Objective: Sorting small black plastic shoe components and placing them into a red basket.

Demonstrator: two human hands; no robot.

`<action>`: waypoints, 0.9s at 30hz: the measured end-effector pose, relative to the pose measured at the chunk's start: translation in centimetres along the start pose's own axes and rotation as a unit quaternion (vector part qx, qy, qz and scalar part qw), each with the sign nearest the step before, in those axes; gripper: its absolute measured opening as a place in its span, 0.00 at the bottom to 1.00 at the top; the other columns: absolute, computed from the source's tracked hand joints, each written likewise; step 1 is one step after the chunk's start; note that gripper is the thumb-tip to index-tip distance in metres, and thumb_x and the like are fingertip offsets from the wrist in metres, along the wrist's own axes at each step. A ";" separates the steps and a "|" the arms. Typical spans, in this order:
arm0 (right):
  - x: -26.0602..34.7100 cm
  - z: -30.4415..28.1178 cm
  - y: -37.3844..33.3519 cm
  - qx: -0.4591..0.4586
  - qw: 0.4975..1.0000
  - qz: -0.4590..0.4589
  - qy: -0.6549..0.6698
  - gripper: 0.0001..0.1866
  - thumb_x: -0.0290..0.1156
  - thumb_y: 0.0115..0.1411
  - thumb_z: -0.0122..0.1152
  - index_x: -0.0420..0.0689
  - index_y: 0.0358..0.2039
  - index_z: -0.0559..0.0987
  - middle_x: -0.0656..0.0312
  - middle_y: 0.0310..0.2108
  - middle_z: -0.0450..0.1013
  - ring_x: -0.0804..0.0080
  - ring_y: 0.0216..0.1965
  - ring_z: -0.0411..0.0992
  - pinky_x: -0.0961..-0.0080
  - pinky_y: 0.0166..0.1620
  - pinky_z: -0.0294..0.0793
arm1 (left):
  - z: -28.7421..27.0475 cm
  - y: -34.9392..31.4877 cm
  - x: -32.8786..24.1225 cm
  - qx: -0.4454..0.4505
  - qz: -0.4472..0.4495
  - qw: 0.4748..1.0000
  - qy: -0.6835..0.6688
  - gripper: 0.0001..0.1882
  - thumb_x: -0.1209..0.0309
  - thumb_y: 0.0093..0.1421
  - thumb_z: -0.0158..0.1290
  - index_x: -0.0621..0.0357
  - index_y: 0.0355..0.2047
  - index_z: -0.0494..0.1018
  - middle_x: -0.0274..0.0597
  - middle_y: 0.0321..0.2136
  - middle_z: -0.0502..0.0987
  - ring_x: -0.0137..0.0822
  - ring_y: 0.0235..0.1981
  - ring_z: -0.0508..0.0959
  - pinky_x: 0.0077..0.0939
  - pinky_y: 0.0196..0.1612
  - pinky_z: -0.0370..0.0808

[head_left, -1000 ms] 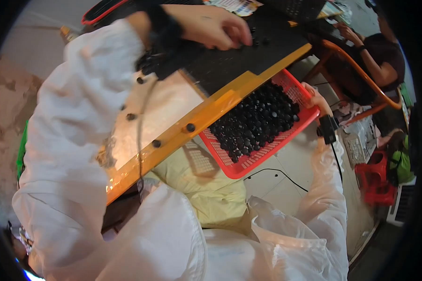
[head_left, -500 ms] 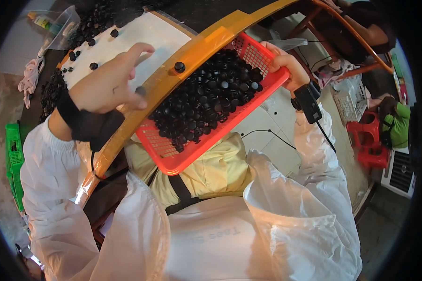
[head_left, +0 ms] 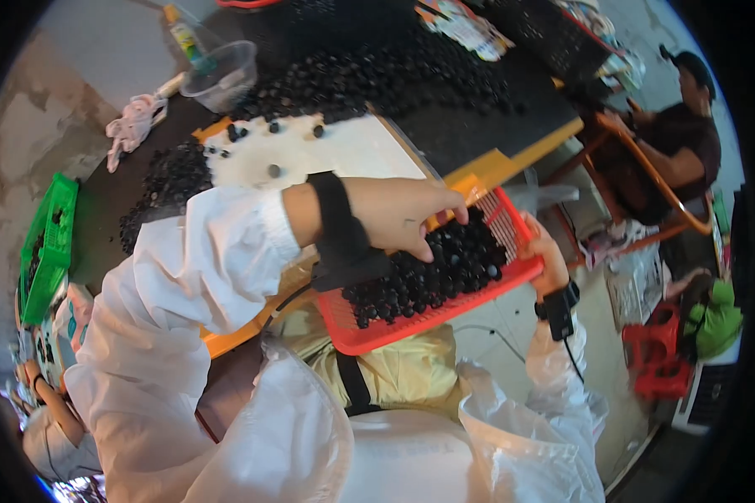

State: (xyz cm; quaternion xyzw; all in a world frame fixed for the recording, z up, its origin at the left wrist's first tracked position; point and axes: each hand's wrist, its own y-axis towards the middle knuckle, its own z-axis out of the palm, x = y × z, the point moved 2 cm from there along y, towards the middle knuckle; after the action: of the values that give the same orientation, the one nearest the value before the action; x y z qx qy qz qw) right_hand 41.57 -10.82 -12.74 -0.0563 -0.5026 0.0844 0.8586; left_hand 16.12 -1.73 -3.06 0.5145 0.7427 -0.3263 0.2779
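Observation:
A red plastic basket point(head_left: 434, 318) with mesh sides rests tilted over my lap, against the table edge. Small round black caps point(head_left: 445, 272) fill much of it. Reaching across from the left, my left hand point(head_left: 407, 214) hovers over the caps, thumb and forefinger apart and bent down towards them; its other fingers are partly hidden. My right hand point(head_left: 545, 256) grips the basket's right end, fingers round the rim. Just beyond my left forearm lies a white board point(head_left: 335, 155) with a few loose black caps point(head_left: 274, 170) on it.
Heaps of black pieces point(head_left: 335, 80) cover the dark table, which has a yellow edge point(head_left: 528, 159). A clear tub point(head_left: 220, 80) stands far left, a green basket point(head_left: 49, 243) at left. Another person point(head_left: 688, 138) sits at right, near red stools point(head_left: 658, 352).
My left hand has gone from above the white board to over the caps in the basket. The view has shifted, showing more of the table. My right hand still holds the basket.

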 end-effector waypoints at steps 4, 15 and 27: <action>-0.2 -2.1 -0.9 -0.034 0.999 -0.012 0.007 0.25 0.18 0.34 0.47 0.38 0.39 0.69 0.60 0.38 0.70 0.73 0.40 0.68 0.86 0.45 0.64 | -5.1 -5.9 1.2 -0.123 -0.062 0.990 0.009 0.28 0.69 0.52 0.63 0.57 0.53 0.67 0.41 0.44 0.70 0.31 0.39 0.74 0.27 0.43 0.74; -0.7 -0.1 -1.4 -0.095 0.995 -0.003 -0.004 0.27 0.19 0.33 0.46 0.39 0.41 0.69 0.64 0.32 0.68 0.81 0.28 0.64 0.92 0.30 0.61 | -5.8 -10.2 8.5 -0.193 -0.192 0.947 0.172 0.19 0.67 0.49 0.65 0.60 0.39 0.73 0.41 0.35 0.74 0.32 0.30 0.77 0.29 0.36 0.75; -2.6 -1.4 -2.4 -0.088 0.996 -0.005 -0.002 0.30 0.18 0.32 0.46 0.37 0.43 0.69 0.61 0.38 0.70 0.77 0.36 0.67 0.88 0.39 0.64 | -4.8 -4.8 4.2 -0.155 -0.169 0.965 -0.127 0.11 0.72 0.53 0.62 0.62 0.35 0.75 0.39 0.30 0.77 0.29 0.26 0.78 0.24 0.29 0.78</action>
State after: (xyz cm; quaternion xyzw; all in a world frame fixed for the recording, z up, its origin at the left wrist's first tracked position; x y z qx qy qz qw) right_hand 41.76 -13.73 -15.16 -0.1286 -0.5100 0.0355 0.8498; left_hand 9.91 3.17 -2.23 0.2870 0.8189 -0.3121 0.3869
